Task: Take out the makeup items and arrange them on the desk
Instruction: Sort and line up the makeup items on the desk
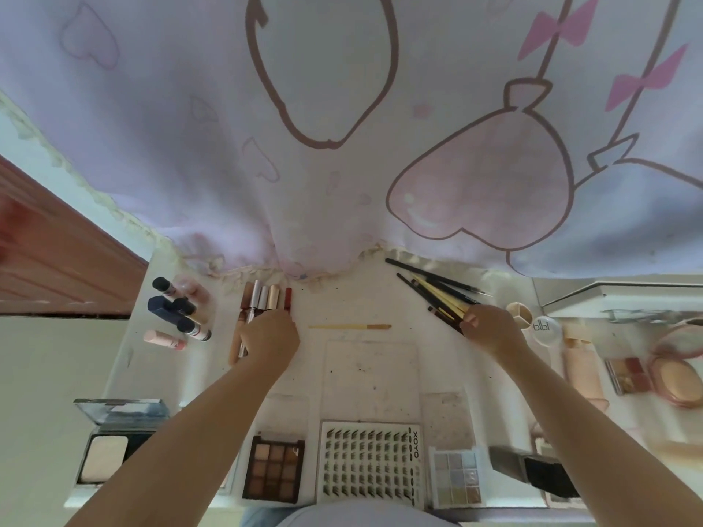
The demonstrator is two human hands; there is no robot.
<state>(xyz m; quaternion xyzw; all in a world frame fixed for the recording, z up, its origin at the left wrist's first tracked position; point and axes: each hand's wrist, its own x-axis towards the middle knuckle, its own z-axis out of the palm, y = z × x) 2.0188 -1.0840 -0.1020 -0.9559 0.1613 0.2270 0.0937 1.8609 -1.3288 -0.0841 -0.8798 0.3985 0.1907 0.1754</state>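
Observation:
A row of lipstick and gloss tubes [266, 296] lies side by side at the back left of the white desk [361, 298]. My left hand [272, 338] rests over their near ends, fingers curled around them. My right hand [490, 329] grips the near ends of a fanned bunch of makeup brushes and pencils [433, 289], black and yellow, pointing away to the back left. A single yellow brush [350, 327] lies crosswise between my hands.
Dark-capped bottles and a pink tube [178, 317] sit far left. Along the front edge lie a compact [110, 450], a brown eyeshadow palette [273, 469], a lash card [371, 465], a pale palette [456, 475]. Powder, blush and a white jar [546, 329] lie right. A printed curtain [342, 146] hangs behind.

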